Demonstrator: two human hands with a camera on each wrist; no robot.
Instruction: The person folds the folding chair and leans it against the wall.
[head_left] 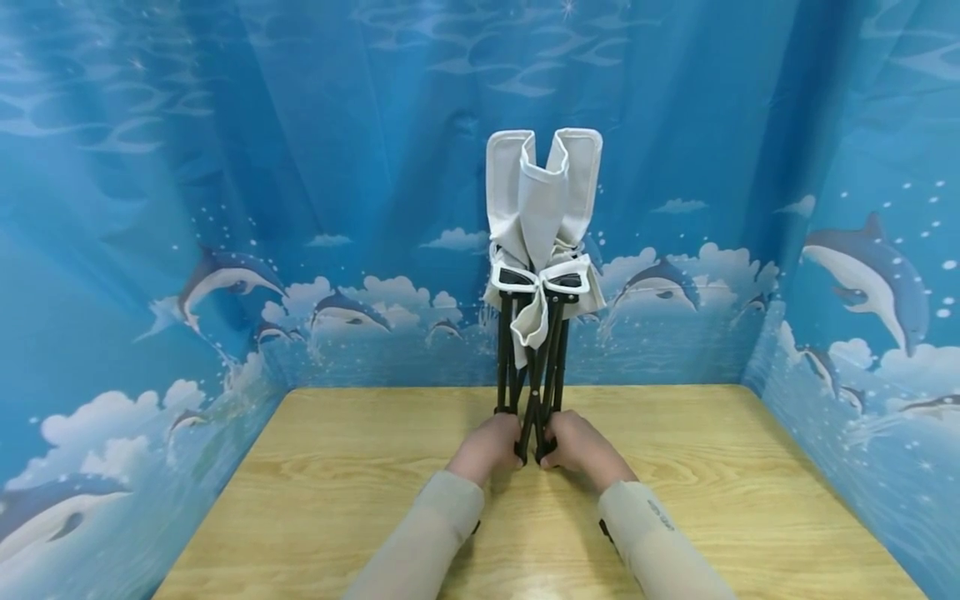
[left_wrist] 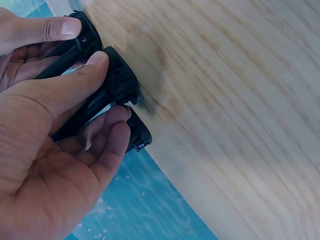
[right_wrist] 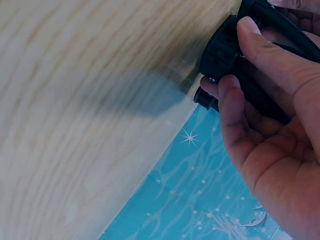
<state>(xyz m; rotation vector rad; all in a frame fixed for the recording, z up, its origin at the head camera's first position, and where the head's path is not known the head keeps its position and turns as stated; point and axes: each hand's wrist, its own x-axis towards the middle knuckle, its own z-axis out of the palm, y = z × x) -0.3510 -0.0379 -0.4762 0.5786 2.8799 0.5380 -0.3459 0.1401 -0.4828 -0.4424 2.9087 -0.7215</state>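
A small folded camp chair (head_left: 543, 208) with white fabric and crossed black legs stands upright at the middle of the table in the head view. My left hand (head_left: 491, 446) grips the bottom of its legs on the left side. On the other side, my right hand (head_left: 581, 447) holds the leg ends there. The left wrist view shows my thumb and fingers around a black leg foot (left_wrist: 121, 75), with the other hand's thumb behind. In the right wrist view my thumb lies against another black foot (right_wrist: 218, 50), fingers curled beneath. The palms hide parts of the legs.
A light wood table (head_left: 360, 492) lies under the chair. Blue curtains (head_left: 360, 167) printed with dolphins and clouds hang behind it and on both sides.
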